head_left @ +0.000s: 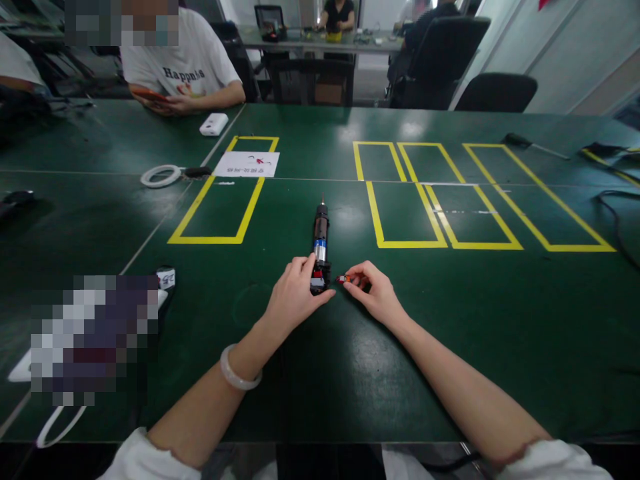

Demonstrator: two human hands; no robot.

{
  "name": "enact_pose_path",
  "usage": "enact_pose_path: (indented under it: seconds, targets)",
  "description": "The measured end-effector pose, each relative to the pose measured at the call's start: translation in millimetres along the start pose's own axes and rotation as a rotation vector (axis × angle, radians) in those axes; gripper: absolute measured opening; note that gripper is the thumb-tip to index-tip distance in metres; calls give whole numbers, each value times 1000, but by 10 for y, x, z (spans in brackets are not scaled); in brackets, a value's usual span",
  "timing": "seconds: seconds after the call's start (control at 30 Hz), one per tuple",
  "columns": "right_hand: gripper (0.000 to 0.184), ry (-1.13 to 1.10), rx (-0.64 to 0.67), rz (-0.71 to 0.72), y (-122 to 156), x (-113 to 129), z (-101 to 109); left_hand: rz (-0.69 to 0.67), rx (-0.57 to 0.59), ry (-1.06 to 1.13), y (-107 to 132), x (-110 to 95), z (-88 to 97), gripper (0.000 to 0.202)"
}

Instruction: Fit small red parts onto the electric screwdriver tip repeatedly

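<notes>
A small black and silver motor-like cylinder (321, 240) lies lengthwise on the green table (450, 320), its thin shaft pointing away from me. My left hand (295, 293) is closed on its near end, fingers on the black block with a red part. Just to the right, my right hand (373, 290) pinches a small red piece (342, 279) close beside that near end. A pale bangle sits on my left wrist.
Yellow tape rectangles (220, 200) mark the table left and right of centre. A white paper (247, 164), a white ring (160, 176) and a white box (213, 124) lie far left. A seated person (185, 67) holds a phone. Cables (615, 220) lie at right.
</notes>
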State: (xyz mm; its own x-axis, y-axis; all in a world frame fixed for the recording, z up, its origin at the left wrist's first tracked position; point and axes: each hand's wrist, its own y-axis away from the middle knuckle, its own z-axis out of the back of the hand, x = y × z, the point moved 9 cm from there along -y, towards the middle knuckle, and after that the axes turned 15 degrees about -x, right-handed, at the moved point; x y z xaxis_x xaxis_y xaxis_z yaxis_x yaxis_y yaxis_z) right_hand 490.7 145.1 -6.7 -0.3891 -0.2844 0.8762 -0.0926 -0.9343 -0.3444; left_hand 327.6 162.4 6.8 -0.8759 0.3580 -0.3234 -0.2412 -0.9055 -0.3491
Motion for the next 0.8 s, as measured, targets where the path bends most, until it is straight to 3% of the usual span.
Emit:
enact_pose_path:
  seconds: [0.2, 0.4, 0.57, 0.8]
  targets:
    - [10, 111, 26, 68, -2, 22, -4, -81, -2, 70, 112, -281, -64, 79]
    - [5, 236, 64, 129, 67, 84, -29, -97, -3, 63, 120, -294, -78, 78]
    - [17, 238, 48, 151, 109, 154, -1, -98, -15, 27, 135, -299, -80, 79]
    - [12, 142, 19, 24, 59, 8, 17, -71, -13, -86, 80, -342, -63, 78]
